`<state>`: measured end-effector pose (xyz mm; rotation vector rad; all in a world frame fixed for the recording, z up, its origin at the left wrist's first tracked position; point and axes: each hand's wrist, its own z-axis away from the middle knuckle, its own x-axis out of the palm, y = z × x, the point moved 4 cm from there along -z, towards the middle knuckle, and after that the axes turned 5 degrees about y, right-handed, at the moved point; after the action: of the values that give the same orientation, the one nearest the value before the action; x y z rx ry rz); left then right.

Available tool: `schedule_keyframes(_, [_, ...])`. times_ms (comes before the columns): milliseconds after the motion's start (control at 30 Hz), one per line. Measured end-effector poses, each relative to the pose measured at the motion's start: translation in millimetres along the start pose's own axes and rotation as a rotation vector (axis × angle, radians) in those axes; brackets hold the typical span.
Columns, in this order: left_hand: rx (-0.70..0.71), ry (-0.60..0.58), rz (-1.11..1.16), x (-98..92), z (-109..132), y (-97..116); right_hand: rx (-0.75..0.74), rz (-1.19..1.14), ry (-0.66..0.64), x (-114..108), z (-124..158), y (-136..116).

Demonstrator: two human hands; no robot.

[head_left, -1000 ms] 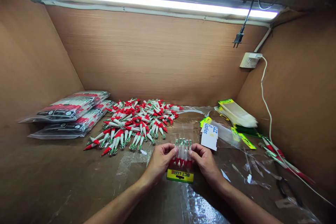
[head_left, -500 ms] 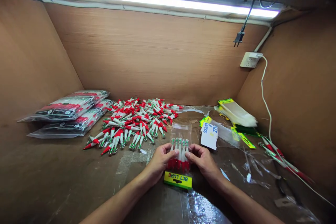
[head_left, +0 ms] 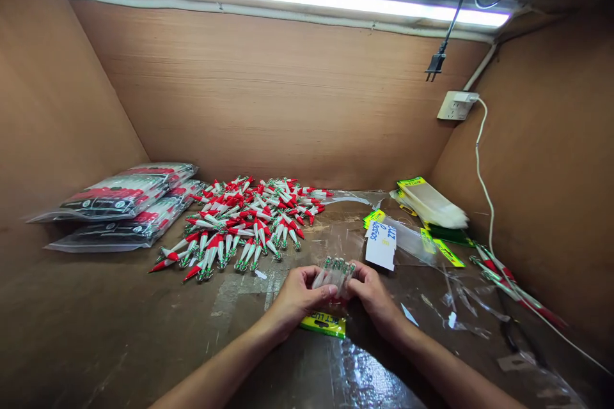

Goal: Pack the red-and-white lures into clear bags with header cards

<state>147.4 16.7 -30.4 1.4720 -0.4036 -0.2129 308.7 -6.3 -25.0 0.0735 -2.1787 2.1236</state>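
Both hands meet over a clear bag of lures (head_left: pixel 334 272) with a yellow header card (head_left: pixel 325 324) at its near end. My left hand (head_left: pixel 298 297) pinches the bag from the left, fingers closed on it. My right hand (head_left: pixel 372 294) grips it from the right, fingers curled. Several red-and-white lures with green hooked ends show inside the bag, bunched together and tilted. Just beyond the hands lies a loose pile of red-and-white lures (head_left: pixel 244 220) spread across the brown work surface.
Stacked filled bags (head_left: pixel 119 204) lie at the left. Empty clear bags with yellow headers (head_left: pixel 429 204) and a white handwritten card (head_left: pixel 381 244) lie at the right. A few loose lures (head_left: pixel 508 287) and a white cable (head_left: pixel 480 166) run along the right wall. Brown walls enclose the bench.
The bag lay flat with lures side by side; now both hands have squeezed it together and tilted it, bunching the lures. The header card has slid partly under the hands.
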Motion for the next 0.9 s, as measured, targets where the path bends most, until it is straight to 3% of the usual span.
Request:
schedule_keyframes(233, [0.029, 0.069, -0.048, -1.4, -2, -2, 0.021, -0.057, -0.042, 3, 2, -7])
schedule_keyframes(367, [0.023, 0.047, -0.072, -2.5, -3, -4, 0.030, -0.072, -0.109, 5, 3, -8])
schedule_keyframes(567, [0.008, -0.037, -0.128, 3.6, -1, -5, 0.027, 0.000, -0.028, 1, 1, 0])
schedule_keyframes(900, [0.002, -0.023, -0.054, 1.5, 0, -4, -0.016, -0.030, -0.091, -7, -2, -7])
